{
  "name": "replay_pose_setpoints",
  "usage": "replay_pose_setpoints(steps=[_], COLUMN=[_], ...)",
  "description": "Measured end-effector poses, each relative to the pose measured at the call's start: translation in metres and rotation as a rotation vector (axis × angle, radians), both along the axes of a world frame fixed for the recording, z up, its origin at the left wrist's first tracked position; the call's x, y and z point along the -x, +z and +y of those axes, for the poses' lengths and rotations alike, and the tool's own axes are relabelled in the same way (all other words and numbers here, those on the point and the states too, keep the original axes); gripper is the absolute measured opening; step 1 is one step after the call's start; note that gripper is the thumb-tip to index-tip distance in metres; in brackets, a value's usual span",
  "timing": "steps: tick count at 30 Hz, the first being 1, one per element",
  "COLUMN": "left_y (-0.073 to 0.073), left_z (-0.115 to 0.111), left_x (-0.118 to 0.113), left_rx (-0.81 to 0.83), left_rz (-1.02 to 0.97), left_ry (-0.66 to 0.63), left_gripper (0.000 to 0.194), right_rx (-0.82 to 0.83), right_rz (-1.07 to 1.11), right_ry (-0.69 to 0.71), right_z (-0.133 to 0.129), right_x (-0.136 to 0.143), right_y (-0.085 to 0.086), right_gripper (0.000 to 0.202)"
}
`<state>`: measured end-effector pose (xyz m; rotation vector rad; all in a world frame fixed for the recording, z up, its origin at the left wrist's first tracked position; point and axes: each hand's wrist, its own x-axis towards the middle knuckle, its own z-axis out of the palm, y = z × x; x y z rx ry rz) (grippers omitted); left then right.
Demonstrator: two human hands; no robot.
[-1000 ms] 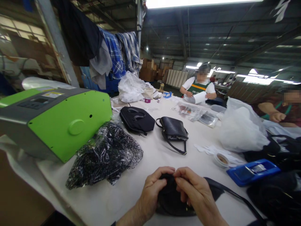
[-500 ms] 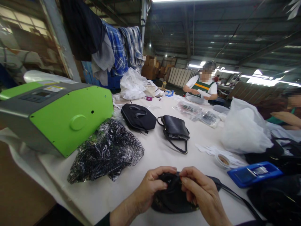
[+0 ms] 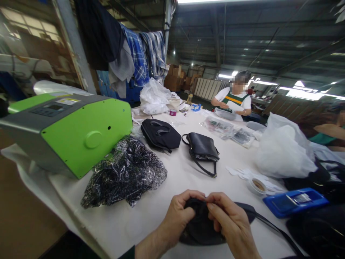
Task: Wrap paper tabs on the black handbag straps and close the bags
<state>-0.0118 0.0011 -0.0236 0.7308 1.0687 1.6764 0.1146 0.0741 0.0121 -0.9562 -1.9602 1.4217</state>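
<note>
- Black, soft-looking, bag-like item (image 3: 202, 232), one: it is just beneath the hands, low over the pale-covered worktop (image 3: 113, 226). It looks light and floppy, likely to fold rather than break; whether it slips is hard to tell.
- Left hand (image 3: 176, 219) clasps its upper left edge, thumb on the near face; right hand (image 3: 229, 219) pinches the upper edge beside it. Fingertips nearly meet, and both hands are closed on the item. That rim seems the firmest hold, one hand each side of the pinched spot.
- Flat black strap (image 3: 275, 226), one, trailing right of the right hand; it looks bendy and could snag.
- Finished-looking black bags beyond the hands, two: a matte fabric one (image 3: 161, 140) and a smooth leather-like one (image 3: 203, 145).
- Crinkled black-and-white patterned plastic sheet (image 3: 126, 172), one, left of the hands.
- Green-and-grey boxy machine (image 3: 86, 133), one, farther left.
- White ring-shaped roll with a brown core (image 3: 259, 185) and blue plastic tray (image 3: 285, 203), one each, right of the hands.
- Dark items heaped beyond the tray overlap; their number cannot be told.
</note>
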Motion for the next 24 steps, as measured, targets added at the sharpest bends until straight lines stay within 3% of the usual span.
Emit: replay_pose_setpoints(steps=[2,4,7,14,18,21,24], left_y=[-0.004,-0.007,-0.011,-0.013,-0.012,-0.013,-0.018], left_z=[-0.006,-0.011,-0.013,-0.003,-0.001,-0.003,-0.006], left_x=[0.003,0.004,0.002,-0.012,-0.013,-0.008,-0.001], left_rx=[-0.080,-0.111,-0.066,-0.116,-0.145,-0.199,-0.194], left_rz=[-0.020,0.084,0.340,0.507,0.495,0.479,0.432], left_ry=[-0.075,-0.143,-0.086,0.107,0.200,0.139,0.048], left_gripper=[0.042,0.049,0.071,0.040,0.038,0.041,0.067], right_rx=[0.010,0.033,0.025,-0.244,-0.449,-0.340,-0.121], right_rz=[0.005,0.006,0.004,-0.063,-0.099,-0.095,-0.068], right_ry=[-0.018,-0.005,0.033,0.231,0.314,0.322,0.277], right_z=[-0.001,0.000,0.006,0.000,-0.005,0.000,0.006], right_x=[0.000,-0.001,-0.003,0.000,0.008,0.007,0.004], right_y=[0.001,0.001,0.000,0.006,0.011,0.010,0.007], right_gripper=[0.021,0.020,0.019,0.017,0.018,0.018,0.016])
